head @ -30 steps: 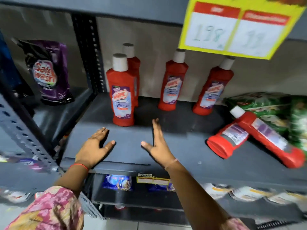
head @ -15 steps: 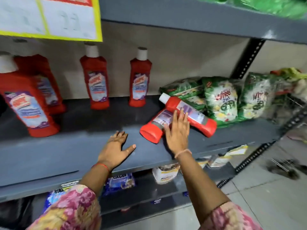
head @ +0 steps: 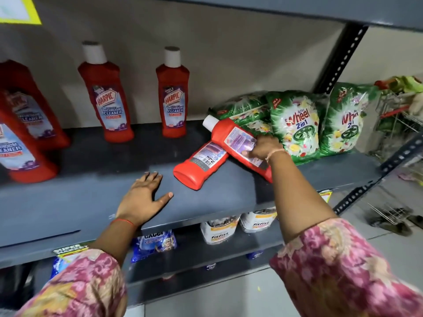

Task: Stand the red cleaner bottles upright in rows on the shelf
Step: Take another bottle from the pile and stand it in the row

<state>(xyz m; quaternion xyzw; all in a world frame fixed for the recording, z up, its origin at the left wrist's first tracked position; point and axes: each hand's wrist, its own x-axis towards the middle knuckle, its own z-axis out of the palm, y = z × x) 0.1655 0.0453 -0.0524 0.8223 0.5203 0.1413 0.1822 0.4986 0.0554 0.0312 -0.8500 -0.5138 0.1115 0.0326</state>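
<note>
Two red cleaner bottles lie crossed on the grey shelf (head: 80, 202). The upper lying bottle (head: 231, 138) has its white cap toward the back, and my right hand (head: 264, 148) is closed around its body. The lower lying bottle (head: 201, 163) points its base at me. My left hand (head: 143, 197) rests flat and open on the shelf, just left of that base. Two red bottles stand upright at the back, one at back left (head: 107, 97) and one at back centre (head: 173, 94). Two more upright bottles (head: 20, 136) stand at the far left, partly cut off.
Green detergent bags (head: 295, 124) are stacked against the back right, touching the lying bottles. A perforated upright post (head: 341, 58) stands behind them. A lower shelf holds white and blue packs (head: 219, 232). A yellow price sign corner (head: 20, 10) hangs top left.
The view has swung further right. My right hand went from lying flat over the lying bottles to gripping the upper one. My left hand stays flat on the shelf.
</note>
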